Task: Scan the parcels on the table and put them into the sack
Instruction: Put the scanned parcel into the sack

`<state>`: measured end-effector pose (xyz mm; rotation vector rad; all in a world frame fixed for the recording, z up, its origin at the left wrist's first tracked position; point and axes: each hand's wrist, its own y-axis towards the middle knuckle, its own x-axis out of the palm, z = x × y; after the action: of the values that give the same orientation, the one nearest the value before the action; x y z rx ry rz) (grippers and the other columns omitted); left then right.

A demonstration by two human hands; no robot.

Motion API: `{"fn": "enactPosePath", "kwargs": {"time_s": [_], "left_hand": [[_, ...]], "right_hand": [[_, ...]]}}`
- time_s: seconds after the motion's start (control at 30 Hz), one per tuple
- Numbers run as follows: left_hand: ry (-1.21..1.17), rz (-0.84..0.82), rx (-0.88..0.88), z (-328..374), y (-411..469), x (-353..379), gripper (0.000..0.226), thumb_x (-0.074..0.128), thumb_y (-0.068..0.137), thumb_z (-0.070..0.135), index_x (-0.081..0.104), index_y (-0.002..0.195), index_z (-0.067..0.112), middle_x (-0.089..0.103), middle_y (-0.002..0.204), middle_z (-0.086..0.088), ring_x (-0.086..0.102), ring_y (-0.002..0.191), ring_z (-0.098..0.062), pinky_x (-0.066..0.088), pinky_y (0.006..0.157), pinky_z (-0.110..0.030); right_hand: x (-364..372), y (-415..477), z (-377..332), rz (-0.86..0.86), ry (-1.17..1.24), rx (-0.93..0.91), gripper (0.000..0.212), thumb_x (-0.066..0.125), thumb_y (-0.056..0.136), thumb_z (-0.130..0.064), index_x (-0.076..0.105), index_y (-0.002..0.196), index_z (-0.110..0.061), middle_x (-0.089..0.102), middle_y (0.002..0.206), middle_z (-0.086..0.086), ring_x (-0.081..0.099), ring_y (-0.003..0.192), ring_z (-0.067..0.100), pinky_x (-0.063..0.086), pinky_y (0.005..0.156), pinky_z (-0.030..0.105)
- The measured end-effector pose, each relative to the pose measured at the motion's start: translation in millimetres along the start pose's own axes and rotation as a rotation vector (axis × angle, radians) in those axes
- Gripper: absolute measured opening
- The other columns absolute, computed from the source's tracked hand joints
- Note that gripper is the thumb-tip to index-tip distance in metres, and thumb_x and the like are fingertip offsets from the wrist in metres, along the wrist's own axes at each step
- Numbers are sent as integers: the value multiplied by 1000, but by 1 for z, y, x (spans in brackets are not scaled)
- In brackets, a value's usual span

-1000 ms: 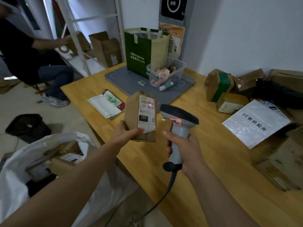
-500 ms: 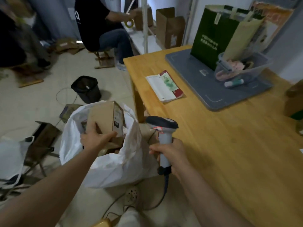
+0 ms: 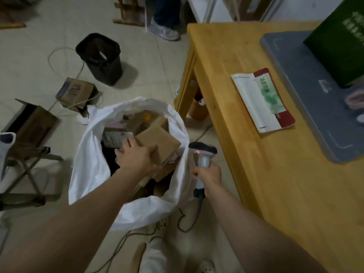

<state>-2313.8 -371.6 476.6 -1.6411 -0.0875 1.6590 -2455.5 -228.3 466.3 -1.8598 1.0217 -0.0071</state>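
A white sack (image 3: pixel 94 166) stands open on the floor left of the wooden table (image 3: pixel 275 174). Inside its mouth, my left hand (image 3: pixel 136 156) grips a small brown cardboard parcel (image 3: pixel 161 144), which sits on top of other boxes in the sack. My right hand (image 3: pixel 208 174) holds a grey barcode scanner (image 3: pixel 203 154) by its handle, just right of the sack's rim and beside the table edge. The scanner's cable runs down to the floor.
On the table lie a white and red booklet (image 3: pixel 262 101), a grey mat (image 3: pixel 307 79) and a green bag (image 3: pixel 338 42). A black bin (image 3: pixel 100 58), open cardboard boxes (image 3: pixel 76 93) and a folding stool (image 3: pixel 25 164) stand on the floor. A person's shoe (image 3: pixel 163 31) shows at the top.
I turned from the table down to the sack. My left hand carried the parcel from in front of the scanner into the sack's mouth. My right hand lowered the scanner beside the table.
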Motion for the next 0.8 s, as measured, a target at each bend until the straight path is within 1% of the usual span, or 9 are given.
{"fn": "enactPosePath", "kwargs": {"time_s": [0.07,0.2,0.37,0.43,0.5,0.6,0.67,0.73,0.8], "left_hand": [[3,-29,8,-3,18,3,80,67,68,70,37,138,48,9,148,-20,9,137,-43,18,110,-62],[-17,-87,-22,-14,42,5,81,68,65,71,40,137,45,14,146,-21,11,137,-43,21,109,-62],[-87,-140,-77,-33,59,2,82,71,65,68,42,138,46,19,142,-17,16,135,-41,22,110,-60],[-89,-139,-69,-35,62,2,81,72,66,67,42,138,46,20,142,-17,16,134,-41,22,110,-60],[-79,-144,-66,-32,65,3,81,71,65,68,42,137,46,18,143,-18,15,135,-41,23,109,-60],[-85,-157,-73,-31,64,3,82,70,64,70,40,138,48,15,146,-18,13,136,-40,23,110,-60],[-114,-166,-88,-33,61,-1,85,69,65,70,36,140,49,15,146,-17,12,137,-39,24,110,-58],[-141,-163,-101,-38,53,-8,86,70,67,68,32,143,50,17,145,-16,13,136,-38,27,110,-55],[-153,-146,-120,-45,39,-19,85,69,69,66,31,143,50,20,144,-15,15,136,-38,30,109,-53]], "right_hand": [[14,25,-1,20,16,81,43,68,77,-1,55,119,1,62,107,19,61,92,34,51,73,36],[35,59,10,51,40,233,53,73,77,-6,51,125,3,60,118,21,61,101,36,51,84,40],[55,78,35,-28,242,298,52,67,73,-1,52,122,2,62,105,21,62,84,34,52,68,37],[60,83,37,-54,285,299,49,66,75,0,52,122,3,62,96,19,61,77,32,52,66,37],[63,82,34,-55,292,290,47,67,76,0,54,120,5,63,90,17,61,73,30,53,65,37],[61,70,26,10,259,244,43,69,76,2,54,116,6,62,92,17,60,74,30,51,62,33],[56,53,16,65,237,185,43,70,76,2,55,116,4,62,98,17,61,81,30,51,69,35],[47,29,1,89,243,97,45,71,77,2,57,119,1,64,105,17,62,91,31,53,80,39],[34,4,-16,89,238,-13,45,73,77,-1,58,119,-3,64,107,11,62,98,29,52,87,39]]}}
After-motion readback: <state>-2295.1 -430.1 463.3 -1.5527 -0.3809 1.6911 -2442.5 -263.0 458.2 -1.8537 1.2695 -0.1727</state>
